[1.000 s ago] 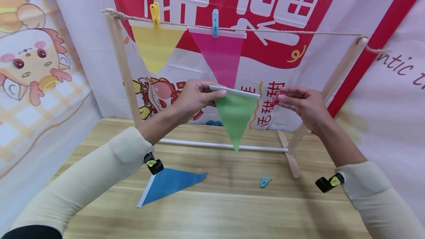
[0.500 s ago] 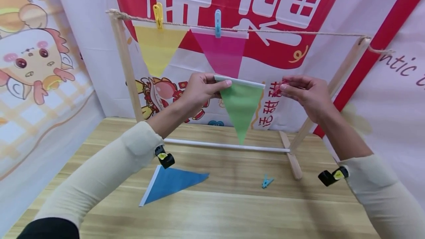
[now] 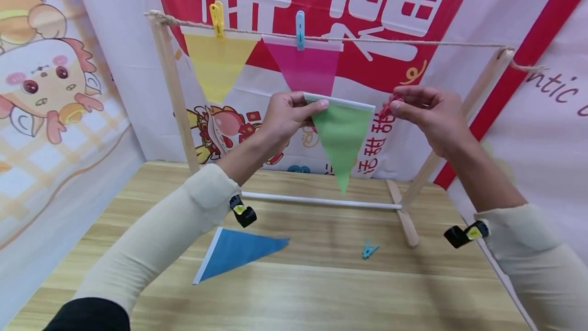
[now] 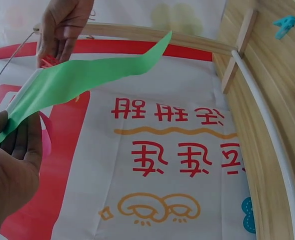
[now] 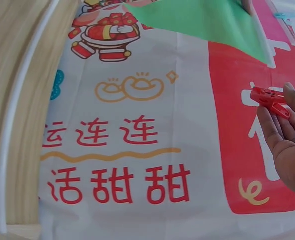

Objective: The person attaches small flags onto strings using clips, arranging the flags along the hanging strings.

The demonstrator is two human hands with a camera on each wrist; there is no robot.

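Note:
My left hand (image 3: 291,116) pinches a green triangular pennant (image 3: 342,134) by the left end of its white top strip, thumb in front. The pennant hangs point down, below the rope (image 3: 390,41). Just right of its free corner, my right hand (image 3: 434,116) pinches a red clothespin (image 3: 387,106) between thumb and fingers; the right wrist view shows the clothespin (image 5: 270,100) apart from the green cloth. On the rope hang a yellow pennant (image 3: 219,65) under a yellow clothespin (image 3: 217,19) and a magenta pennant (image 3: 305,65) under a blue clothespin (image 3: 300,29). The green pennant overlaps the magenta one's lower part.
A blue pennant (image 3: 241,254) lies on the wooden table (image 3: 294,295), with a light-blue clothespin (image 3: 369,250) to its right. Two wooden posts (image 3: 480,83) carry the rope, and a white rod (image 3: 321,200) joins them low down. A printed cloth (image 3: 358,80) hangs behind.
Both hands have risen and shifted slightly right, bringing the green pennant and red clothespin nearer the rope. The hung pennants and the things on the table have stayed put.

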